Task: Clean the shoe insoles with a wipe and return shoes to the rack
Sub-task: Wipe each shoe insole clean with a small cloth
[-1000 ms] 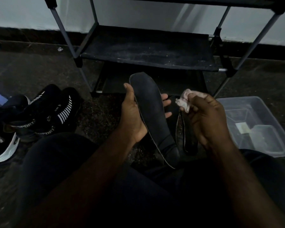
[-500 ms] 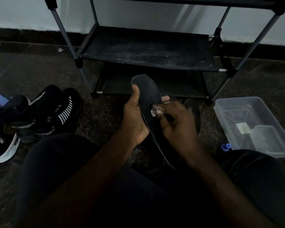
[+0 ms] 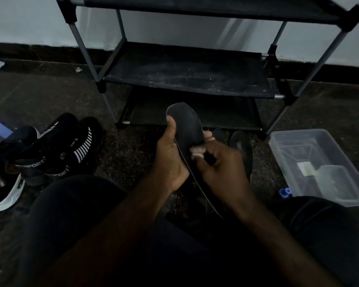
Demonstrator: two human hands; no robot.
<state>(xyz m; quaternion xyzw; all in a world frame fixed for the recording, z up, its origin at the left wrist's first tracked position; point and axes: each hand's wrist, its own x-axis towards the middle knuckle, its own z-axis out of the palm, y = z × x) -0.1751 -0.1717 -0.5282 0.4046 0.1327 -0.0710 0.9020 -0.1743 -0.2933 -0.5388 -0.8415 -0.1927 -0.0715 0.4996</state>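
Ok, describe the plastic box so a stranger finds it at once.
Find the black shoe rack against the wall. On the floor by its right front leg sits the plastic box. It alone is see-through; the shoes left of the rack are black.

A single camera sits on the person's head and faces forward and down, over dark-clad legs (image 3: 71, 214) that fill the bottom of the view. It is closest to the left hand (image 3: 170, 160), gripping an insole (image 3: 187, 129), and the right hand (image 3: 220, 164), pinching a wipe (image 3: 196, 152), both at mid-frame. Farther ahead the rack (image 3: 187, 73) stands against the wall (image 3: 29, 21). The lens (a wide-angle one) also takes in shoes (image 3: 56, 150) at far left and a plastic box (image 3: 298, 141) at far right.
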